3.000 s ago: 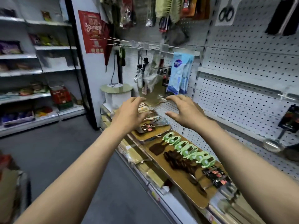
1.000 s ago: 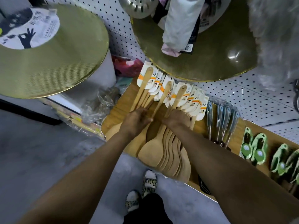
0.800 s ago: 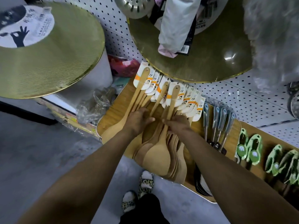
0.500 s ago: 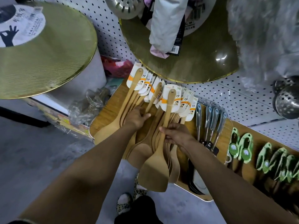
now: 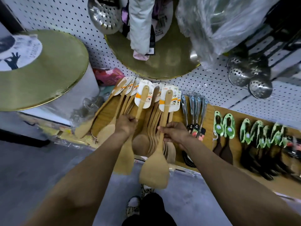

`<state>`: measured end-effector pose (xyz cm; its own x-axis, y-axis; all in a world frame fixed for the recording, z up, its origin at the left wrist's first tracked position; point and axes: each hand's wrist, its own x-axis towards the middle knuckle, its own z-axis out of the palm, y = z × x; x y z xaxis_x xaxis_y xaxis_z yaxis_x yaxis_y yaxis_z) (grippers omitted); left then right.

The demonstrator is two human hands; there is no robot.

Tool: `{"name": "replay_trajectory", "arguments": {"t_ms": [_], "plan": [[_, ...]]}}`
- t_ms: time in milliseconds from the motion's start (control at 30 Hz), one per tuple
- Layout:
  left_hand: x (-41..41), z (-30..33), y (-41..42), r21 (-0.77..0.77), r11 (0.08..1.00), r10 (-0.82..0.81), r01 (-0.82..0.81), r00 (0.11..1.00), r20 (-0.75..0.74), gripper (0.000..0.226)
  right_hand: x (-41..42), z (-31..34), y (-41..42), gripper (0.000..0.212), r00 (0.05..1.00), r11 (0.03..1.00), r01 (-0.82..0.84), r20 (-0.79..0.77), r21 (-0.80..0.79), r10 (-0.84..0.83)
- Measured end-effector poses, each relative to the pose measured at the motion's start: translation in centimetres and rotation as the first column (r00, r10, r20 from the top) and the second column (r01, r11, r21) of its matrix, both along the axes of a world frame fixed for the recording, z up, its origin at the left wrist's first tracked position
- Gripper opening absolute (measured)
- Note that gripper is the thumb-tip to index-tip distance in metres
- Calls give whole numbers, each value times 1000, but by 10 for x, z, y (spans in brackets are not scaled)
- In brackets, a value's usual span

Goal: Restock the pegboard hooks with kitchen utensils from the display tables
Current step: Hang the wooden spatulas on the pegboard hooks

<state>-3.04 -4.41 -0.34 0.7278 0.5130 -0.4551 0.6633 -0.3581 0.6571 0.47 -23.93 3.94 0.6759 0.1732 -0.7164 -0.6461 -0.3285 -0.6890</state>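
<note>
Several wooden spatulas with white-and-orange card labels lie fanned on a wooden display board (image 5: 107, 111). My left hand (image 5: 126, 124) grips the handle of one wooden spatula (image 5: 141, 101), whose flat blade hangs below the board's front edge. My right hand (image 5: 175, 132) grips the handle of a second wooden spatula (image 5: 154, 172), lifted off the pile with its blade over the floor. The white pegboard (image 5: 203, 85) rises behind the board.
A gold round lid (image 5: 42, 79) sits on a white drum at left; another gold disc (image 5: 154, 62) hangs on the pegboard. Perforated metal skimmers (image 5: 250, 77) hang at right. Metal-handled utensils (image 5: 193, 111) and green-carded tools (image 5: 224, 126) lie to the right. My feet stand on grey floor.
Each hand has closed on a spatula handle and drawn it out of the pile toward me. The right one has come farthest, its blade now past the board's edge.
</note>
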Motion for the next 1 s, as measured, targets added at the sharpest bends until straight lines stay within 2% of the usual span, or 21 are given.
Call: {"name": "replay_trajectory", "arguments": {"t_ms": [100,233,367,467,533,667,867,933,1000], "plan": [[-21,17,-8,-45,998,-40,42,998,44,21,-24,13,-14,24,999,999,23,38,-27,-22],[-38,21,-20,-211,974,-63,84,993,104,9,-48,28,-37,28,995,998,62,78,-28,-60],[-41,3,-38,-311,942,-86,126,987,139,25,-67,47,-66,30,983,991,137,126,-3,-135],[-53,37,-73,-313,936,-114,159,981,159,28,-78,62,-96,35,967,982,189,173,-6,-185],[-64,72,-105,-310,934,-119,176,973,196,17,-86,73,-120,35,956,976,218,199,12,-216],[-84,112,-177,-427,878,-126,216,965,231,7,-105,95,-186,38,925,956,291,247,31,-289],[-112,144,-324,-471,825,-207,313,942,265,12,-148,113,-334,34,883,937,350,331,10,-333],[-123,155,-384,-465,804,-254,370,921,294,5,-167,120,-395,34,863,925,380,350,25,-364],[-133,164,-448,-469,767,-299,437,891,341,8,-185,128,-461,33,832,910,412,387,51,-398]]}}
